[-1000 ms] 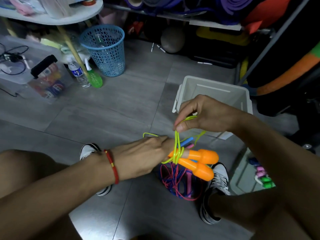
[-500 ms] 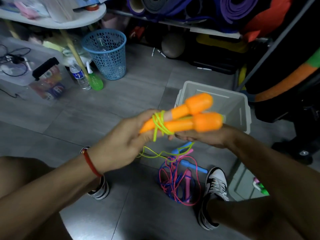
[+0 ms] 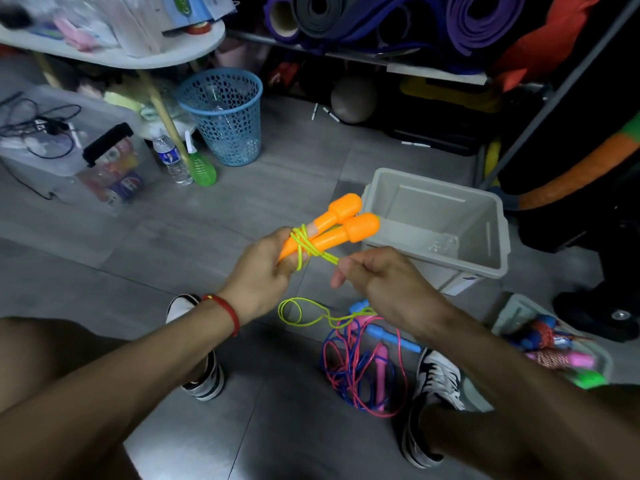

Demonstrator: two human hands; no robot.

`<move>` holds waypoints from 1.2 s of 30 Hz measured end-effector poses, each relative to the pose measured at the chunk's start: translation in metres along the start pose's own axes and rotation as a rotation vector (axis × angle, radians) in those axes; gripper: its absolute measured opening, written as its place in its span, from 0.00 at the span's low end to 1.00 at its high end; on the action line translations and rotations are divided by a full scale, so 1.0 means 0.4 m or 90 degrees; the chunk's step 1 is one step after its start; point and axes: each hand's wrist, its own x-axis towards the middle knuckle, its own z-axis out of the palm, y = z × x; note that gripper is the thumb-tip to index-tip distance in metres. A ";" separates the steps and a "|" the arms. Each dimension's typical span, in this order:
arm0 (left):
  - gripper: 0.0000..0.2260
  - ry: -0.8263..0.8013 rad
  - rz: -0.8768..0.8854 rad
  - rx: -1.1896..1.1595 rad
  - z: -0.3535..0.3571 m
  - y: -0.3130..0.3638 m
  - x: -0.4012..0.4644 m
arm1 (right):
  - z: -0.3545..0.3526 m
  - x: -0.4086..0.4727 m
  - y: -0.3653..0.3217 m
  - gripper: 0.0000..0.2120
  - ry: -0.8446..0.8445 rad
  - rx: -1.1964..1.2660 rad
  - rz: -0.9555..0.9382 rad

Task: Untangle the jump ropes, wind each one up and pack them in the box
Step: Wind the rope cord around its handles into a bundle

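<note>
Head view: the narrow ends of the two orange handles (image 3: pixel 341 225) are hidden inside the left hand (image 3: pixel 263 271), which grips them side by side; their bulbous ends point toward 1 o'clock. Yellow-green cord (image 3: pixel 306 245) is wound around them, and the right hand (image 3: pixel 384 282) pinches its taut end at 4 o'clock, the remainder looping down. A tangled pink and blue rope (image 3: pixel 363 372) lies on the floor at 6 o'clock. The grey box (image 3: pixel 498 244) stands at 2 o'clock.
</note>
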 end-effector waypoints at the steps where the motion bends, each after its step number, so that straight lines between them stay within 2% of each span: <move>1: 0.06 0.018 0.009 0.047 0.013 0.008 0.001 | 0.006 0.002 -0.009 0.17 0.021 0.006 0.020; 5: 0.13 0.072 0.061 0.159 0.074 0.043 -0.002 | 0.023 0.009 -0.027 0.13 0.113 0.063 0.088; 8: 0.16 0.056 0.088 0.264 0.106 0.051 -0.004 | 0.032 0.019 -0.035 0.19 0.181 0.161 0.140; 10: 0.17 0.084 0.130 0.352 0.118 0.063 -0.011 | 0.030 0.026 -0.034 0.22 0.224 0.186 0.157; 14: 0.21 0.111 0.162 0.414 0.134 0.086 -0.027 | 0.018 0.021 -0.031 0.22 0.264 0.195 0.147; 16: 0.27 0.082 0.155 0.341 0.139 0.082 -0.034 | 0.005 0.020 -0.020 0.27 0.257 0.212 0.158; 18: 0.35 0.020 0.158 0.196 0.134 0.085 -0.044 | -0.016 0.023 -0.010 0.30 0.222 0.187 0.143; 19: 0.36 0.001 0.147 0.112 0.129 0.090 -0.047 | -0.028 0.022 -0.007 0.29 0.200 0.164 0.121; 20: 0.33 -0.001 0.126 0.032 0.121 0.095 -0.047 | -0.037 0.020 -0.003 0.27 0.175 0.144 0.103; 22: 0.22 0.052 0.039 -0.090 0.099 0.116 -0.031 | -0.051 0.011 0.003 0.21 0.123 0.121 0.064; 24: 0.23 0.041 -0.116 -0.208 0.067 0.128 -0.001 | -0.060 0.006 0.004 0.14 0.056 0.110 0.001; 26: 0.26 -0.127 -0.237 -0.355 0.029 0.121 0.028 | -0.060 0.007 0.004 0.11 -0.015 0.112 -0.062; 28: 0.20 -0.299 -0.241 -0.461 0.007 0.130 0.031 | -0.052 0.011 0.007 0.16 -0.040 0.111 -0.089; 29: 0.16 -0.320 -0.227 -0.483 0.003 0.136 0.031 | -0.046 0.013 0.011 0.19 -0.026 0.094 -0.091; 31: 0.12 -0.262 -0.206 -0.484 0.009 0.140 0.034 | -0.036 0.012 0.023 0.21 0.028 0.042 -0.087; 33: 0.11 -0.184 -0.206 -0.465 0.018 0.129 0.047 | -0.035 0.012 0.036 0.12 0.055 0.031 -0.044; 35: 0.11 -0.120 -0.232 -0.452 0.016 0.115 0.055 | -0.037 0.010 0.039 0.06 0.034 0.011 -0.010; 36: 0.10 -0.096 -0.241 -0.441 0.017 0.109 0.056 | -0.041 0.004 0.037 0.08 0.026 -0.040 -0.018</move>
